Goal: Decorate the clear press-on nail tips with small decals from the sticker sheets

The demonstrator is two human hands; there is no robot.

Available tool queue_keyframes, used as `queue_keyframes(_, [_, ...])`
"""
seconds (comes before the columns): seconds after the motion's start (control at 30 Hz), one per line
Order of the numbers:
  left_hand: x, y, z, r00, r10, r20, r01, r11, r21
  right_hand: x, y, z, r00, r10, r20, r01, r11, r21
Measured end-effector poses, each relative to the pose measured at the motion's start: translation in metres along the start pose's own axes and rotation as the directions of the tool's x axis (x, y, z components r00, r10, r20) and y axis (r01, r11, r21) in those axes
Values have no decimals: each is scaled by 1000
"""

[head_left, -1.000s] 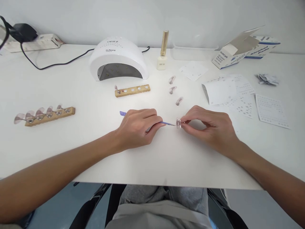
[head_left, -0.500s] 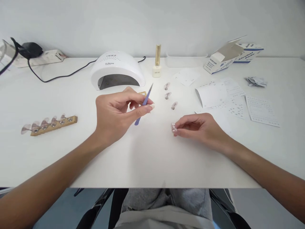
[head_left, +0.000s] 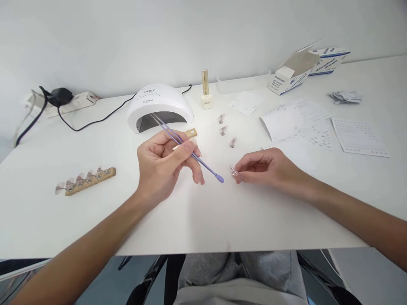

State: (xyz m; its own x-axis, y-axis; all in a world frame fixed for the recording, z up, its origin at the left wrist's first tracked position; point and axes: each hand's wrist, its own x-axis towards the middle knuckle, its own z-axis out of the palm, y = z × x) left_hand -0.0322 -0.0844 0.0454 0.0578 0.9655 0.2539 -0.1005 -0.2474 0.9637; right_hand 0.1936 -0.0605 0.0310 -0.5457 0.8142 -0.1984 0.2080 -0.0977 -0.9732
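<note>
Your left hand (head_left: 163, 167) has turned the purple tweezers (head_left: 207, 166) round since half a second ago: their thin tips, then aimed up and to the right, now point up and left toward the lamp, and the flat end slants down toward your right hand (head_left: 270, 167).

From the head view, your left thumb and fingers are clamped on the tweezers, whose prongs stand slightly apart. Your right thumb and index finger are pinched together on a small clear piece with silvery marks (head_left: 233, 170), held low over the table, just beside the tweezers' flat end.

You sit at a white table (head_left: 254, 224) against a pale wall (head_left: 190, 38). At the back stand a white lamp (head_left: 160, 99), a gold-capped bottle (head_left: 206, 101), a clear tray (head_left: 244, 84) and two alcohol-pad boxes (head_left: 294, 74), one open. Three clear pieces on metal stands (head_left: 233, 142) lie beyond your hands; more stand on a wooden bar (head_left: 92, 181) to the left. Printed sheets (head_left: 359, 136) and a heap of small packets (head_left: 345, 97) lie on the right. A black cable (head_left: 92, 123) runs between the lamp and the power strip (head_left: 83, 101). Below the table edge, you can see bluish floor (head_left: 104, 279).
</note>
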Motion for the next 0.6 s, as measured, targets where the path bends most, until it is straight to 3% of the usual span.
queue_keyframes(0.17, [-4, 0, 4, 995, 93, 39, -93, 996, 0, 0, 0, 2, 1000, 9, 28, -9, 1000, -15])
queue_keyframes(0.6, [-8, -2, 8, 993, 116, 29, -118, 988, 103, -2, 0, 5, 995, -35, 99, 41, 997, -63])
